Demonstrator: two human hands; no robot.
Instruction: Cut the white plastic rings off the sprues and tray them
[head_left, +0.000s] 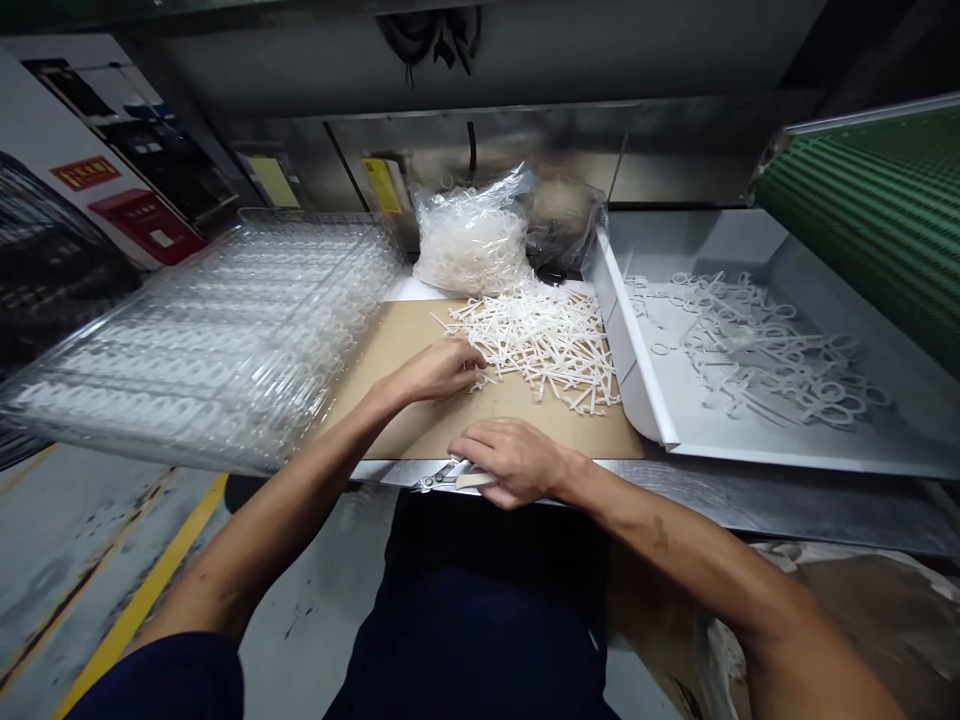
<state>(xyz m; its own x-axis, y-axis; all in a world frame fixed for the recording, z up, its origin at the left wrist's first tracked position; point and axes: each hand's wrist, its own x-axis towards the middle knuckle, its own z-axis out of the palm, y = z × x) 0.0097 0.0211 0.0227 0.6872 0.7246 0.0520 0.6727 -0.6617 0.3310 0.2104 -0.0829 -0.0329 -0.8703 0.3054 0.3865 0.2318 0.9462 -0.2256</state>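
My left hand [433, 370] rests on a tan cardboard sheet [397, 365], its fingertips at the edge of a heap of white moulded plastic pieces [544, 340]. Whether those fingers pinch a piece, I cannot tell. My right hand [510, 460] lies at the sheet's near edge, shut on a pair of small metal snips [442, 476] with a pale handle. The snips' jaws point left, and part of the tool is hidden under my palm.
A stack of clear plastic blister trays [210, 340] lies to the left. Behind the heap sits a clear bag of white parts [472, 240]. To the right, a white tray [637, 350] holds ring-handled white plastic parts, below a green conveyor belt [870, 210].
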